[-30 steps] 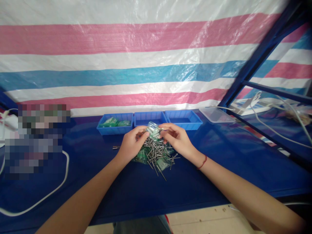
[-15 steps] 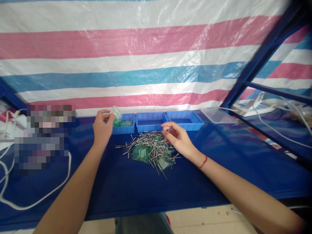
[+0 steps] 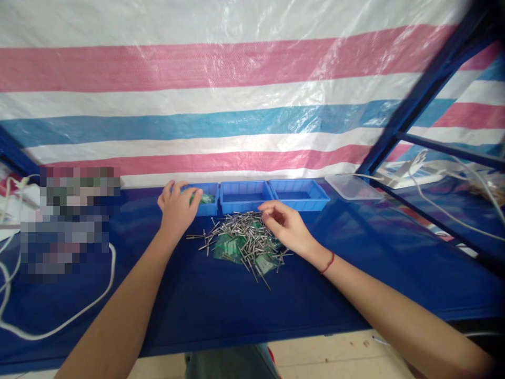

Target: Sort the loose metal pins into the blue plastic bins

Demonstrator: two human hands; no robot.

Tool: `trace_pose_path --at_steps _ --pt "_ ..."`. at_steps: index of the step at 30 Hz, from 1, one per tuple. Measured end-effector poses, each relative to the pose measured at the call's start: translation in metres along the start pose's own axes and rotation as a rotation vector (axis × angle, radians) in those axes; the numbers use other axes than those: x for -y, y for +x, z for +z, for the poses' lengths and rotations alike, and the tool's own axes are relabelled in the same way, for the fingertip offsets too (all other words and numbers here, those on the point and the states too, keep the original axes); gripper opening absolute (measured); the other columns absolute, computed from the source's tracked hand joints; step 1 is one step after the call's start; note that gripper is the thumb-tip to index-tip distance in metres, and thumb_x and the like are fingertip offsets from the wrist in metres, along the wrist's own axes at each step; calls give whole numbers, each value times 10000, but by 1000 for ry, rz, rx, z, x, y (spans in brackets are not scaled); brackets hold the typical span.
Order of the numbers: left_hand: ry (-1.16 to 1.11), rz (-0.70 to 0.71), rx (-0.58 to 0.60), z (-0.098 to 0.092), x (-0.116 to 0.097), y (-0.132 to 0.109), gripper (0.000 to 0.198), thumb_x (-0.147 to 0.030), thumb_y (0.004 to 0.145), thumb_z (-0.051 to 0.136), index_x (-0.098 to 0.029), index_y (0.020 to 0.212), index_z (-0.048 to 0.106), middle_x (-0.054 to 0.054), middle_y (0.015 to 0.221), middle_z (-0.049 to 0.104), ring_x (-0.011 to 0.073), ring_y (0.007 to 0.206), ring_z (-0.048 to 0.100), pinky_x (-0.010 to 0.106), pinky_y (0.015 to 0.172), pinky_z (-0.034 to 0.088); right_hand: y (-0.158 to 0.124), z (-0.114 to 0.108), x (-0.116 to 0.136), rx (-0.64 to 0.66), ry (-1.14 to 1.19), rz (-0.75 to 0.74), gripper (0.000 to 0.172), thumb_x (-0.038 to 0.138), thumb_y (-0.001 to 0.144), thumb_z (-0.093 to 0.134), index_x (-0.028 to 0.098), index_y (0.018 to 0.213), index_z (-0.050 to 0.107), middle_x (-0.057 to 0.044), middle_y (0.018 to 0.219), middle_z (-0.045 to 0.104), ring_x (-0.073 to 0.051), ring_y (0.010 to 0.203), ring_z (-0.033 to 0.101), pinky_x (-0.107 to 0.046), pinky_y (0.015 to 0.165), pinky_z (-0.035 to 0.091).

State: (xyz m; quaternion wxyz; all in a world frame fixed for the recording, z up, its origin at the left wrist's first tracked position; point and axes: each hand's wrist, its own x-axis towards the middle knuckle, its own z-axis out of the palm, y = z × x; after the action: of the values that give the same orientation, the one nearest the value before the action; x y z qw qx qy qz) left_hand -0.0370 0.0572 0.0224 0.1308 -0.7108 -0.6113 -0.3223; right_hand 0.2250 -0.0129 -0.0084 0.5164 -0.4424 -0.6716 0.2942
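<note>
My left hand (image 3: 178,209) is over the left blue bin (image 3: 207,209), its fingers spread and nothing visible in them. Inside that bin lie green-and-clear plastic packets (image 3: 207,198), partly covered by the hand. My right hand (image 3: 286,223) hovers at the upper right edge of a heap of loose metal nails or rivets (image 3: 246,229). Its fingers are curled, with thumb and forefinger tips close together; whatever they may hold is too small to make out. A green plastic packet (image 3: 229,247) and a paler packet (image 3: 265,262) lie partly buried in the heap.
Beside the left bin stand a middle blue bin (image 3: 244,202) and a right blue bin (image 3: 302,199). Further right is a clear plastic lid (image 3: 353,187). A white cable (image 3: 79,323) loops across the left of the blue table (image 3: 244,316). A blue metal frame (image 3: 414,100) rises at the right.
My left hand has let go of a clear-and-green packet over the left bin, and its fingers have spread as it turned. The right hand has barely moved; its fingertips are closer together.
</note>
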Motion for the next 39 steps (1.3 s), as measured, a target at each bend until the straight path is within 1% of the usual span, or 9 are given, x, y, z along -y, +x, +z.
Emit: trace_pose_path --at_steps 4,7,11,13,17,20,28,34,39 --pt "-27 105 19 -20 -22 -4 303 -387 898 465 -201 906 703 88 1032 674 280 1057 514 399 868 350 1 -6 7 114 -175 -151 129 104 771 499 177 766 605 -16 725 613 -117 592 513 -258 563 402" --pt "-159 342 488 -40 -39 -12 348 -424 889 439 -186 739 644 19 685 645 158 664 558 276 653 355 1 -9 16 272 -286 -379 128 78 750 523 176 757 606 -29 755 630 -152 711 554 -307 695 437" --pt "-57 291 894 -58 -48 -25 401 -607 733 561 -211 696 612 3 668 647 167 578 558 259 513 277 1 -10 22 331 -358 -467 69 122 776 561 172 782 608 -37 761 632 -163 743 557 -338 762 436" --pt "50 242 982 -61 -49 -29 434 -648 676 592 -224 766 624 21 737 674 208 627 598 265 513 286 1 -10 21 328 -371 -463 56 136 785 566 173 784 609 -37 753 629 -162 737 554 -335 755 437" --pt "181 240 984 -61 -51 -31 458 -613 667 620 -233 923 620 63 884 692 289 788 638 297 570 334 2 -10 17 322 -387 -459 52 155 799 564 178 784 609 -34 746 628 -162 732 546 -325 739 439" --pt "164 252 1001 -59 -53 -30 384 -556 698 621 -230 901 617 63 906 682 278 808 636 299 586 349 1 -10 16 329 -375 -468 51 162 808 564 178 797 611 -33 755 635 -159 736 542 -317 745 441" --pt "-154 258 952 -51 -41 -27 231 -426 719 632 -210 766 565 8 765 635 198 672 590 260 545 333 1 -9 17 334 -374 -431 63 169 806 561 197 779 611 -27 732 620 -162 722 545 -323 733 450" --pt "-338 229 971 -52 -35 -18 210 -392 801 531 -205 879 584 -4 711 642 191 656 604 249 562 367 1 -8 17 352 -362 -419 98 148 806 548 207 763 613 -25 735 631 -167 729 558 -339 757 452" --pt "-389 241 806 -54 -33 -11 223 -375 834 488 -192 921 582 13 779 637 182 697 597 273 645 420 1 -8 17 335 -375 -408 97 163 822 550 203 762 614 -27 721 624 -164 716 554 -329 737 443"
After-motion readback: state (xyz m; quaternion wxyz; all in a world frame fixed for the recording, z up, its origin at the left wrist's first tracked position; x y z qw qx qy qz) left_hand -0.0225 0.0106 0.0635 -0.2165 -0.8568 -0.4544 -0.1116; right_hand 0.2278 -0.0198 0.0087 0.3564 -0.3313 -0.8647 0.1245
